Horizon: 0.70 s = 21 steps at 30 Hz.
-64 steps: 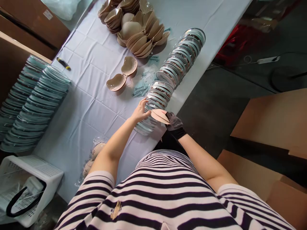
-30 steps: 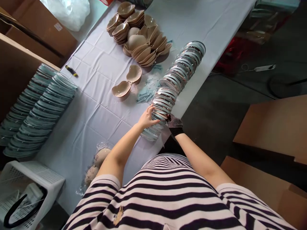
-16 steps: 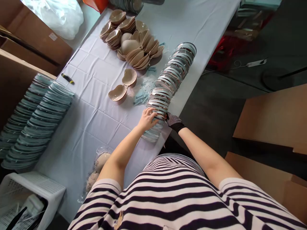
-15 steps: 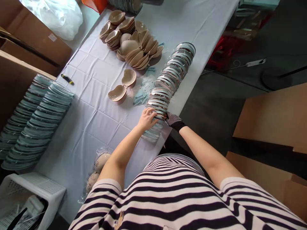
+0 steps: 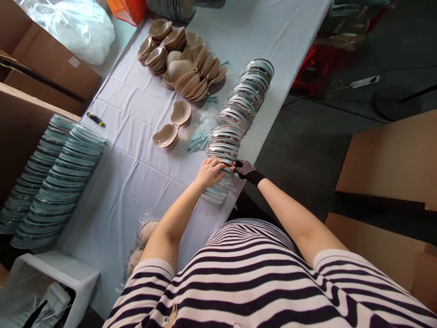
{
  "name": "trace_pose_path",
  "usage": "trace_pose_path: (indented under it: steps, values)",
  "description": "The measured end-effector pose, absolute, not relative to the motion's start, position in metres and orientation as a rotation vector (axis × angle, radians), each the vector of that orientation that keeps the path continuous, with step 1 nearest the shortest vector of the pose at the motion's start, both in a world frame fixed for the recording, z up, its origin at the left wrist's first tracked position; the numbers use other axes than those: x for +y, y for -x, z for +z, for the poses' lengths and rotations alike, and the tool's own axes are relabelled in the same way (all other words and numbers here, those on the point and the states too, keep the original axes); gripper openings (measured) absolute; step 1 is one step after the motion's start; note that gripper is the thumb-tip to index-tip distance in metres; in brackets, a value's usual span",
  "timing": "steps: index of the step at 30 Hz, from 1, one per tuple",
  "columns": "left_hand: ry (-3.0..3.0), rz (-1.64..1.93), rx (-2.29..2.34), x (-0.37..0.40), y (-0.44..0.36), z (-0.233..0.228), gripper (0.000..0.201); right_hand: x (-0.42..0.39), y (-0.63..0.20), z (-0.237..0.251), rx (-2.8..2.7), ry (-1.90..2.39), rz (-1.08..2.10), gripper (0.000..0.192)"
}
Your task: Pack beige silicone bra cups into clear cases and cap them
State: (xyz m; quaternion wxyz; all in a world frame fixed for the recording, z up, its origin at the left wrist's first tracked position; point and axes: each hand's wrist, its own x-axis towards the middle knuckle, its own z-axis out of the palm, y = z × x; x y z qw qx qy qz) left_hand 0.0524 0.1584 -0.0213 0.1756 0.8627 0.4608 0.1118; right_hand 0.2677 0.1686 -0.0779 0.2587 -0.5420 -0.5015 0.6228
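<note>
A long leaning row of clear plastic cases (image 5: 244, 98), some showing beige through the plastic, runs along the table's right edge. At its near end, my bare left hand (image 5: 209, 172) has its fingers curled on the left rim of a clear plastic case (image 5: 225, 160). My right hand (image 5: 246, 170), in a black dotted glove with bare fingertips, grips the right side of the same case. More clear cases (image 5: 218, 189) lie below my hands, nearer my body. Left of the row lie a pair of beige adhesive bra cups (image 5: 172, 124) and printed clear film packets (image 5: 198, 139).
Piled beige bra cups (image 5: 184, 66) stand farther back on the white-covered table (image 5: 136, 182). Two tall stacks of clear lids (image 5: 63, 182) lean at the left beside a yellow-black cutter (image 5: 96, 119). A white plastic basket (image 5: 64, 273) and cardboard boxes (image 5: 389, 159) flank the table.
The view has shifted slightly. My hands stay at the row's near end, with my left fingers now laid straighter across the case's rim.
</note>
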Motion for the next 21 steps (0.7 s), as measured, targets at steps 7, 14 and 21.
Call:
trace_pose_path:
  steps: [7,14,21]
  values:
    - [-2.446,0.236,1.269,0.161,-0.064,-0.014,0.026,0.166,-0.246,-0.086,-1.300,1.517,1.402,0.024]
    - [-2.479,0.271,1.368,0.167,-0.067,-0.015,0.015,0.153,-0.257,-0.057,-1.865,1.660,1.321,0.028]
    - [-2.349,0.397,1.514,0.183,-0.064,-0.020,0.029,0.145,-0.246,-0.032,-2.329,1.749,0.662,0.032]
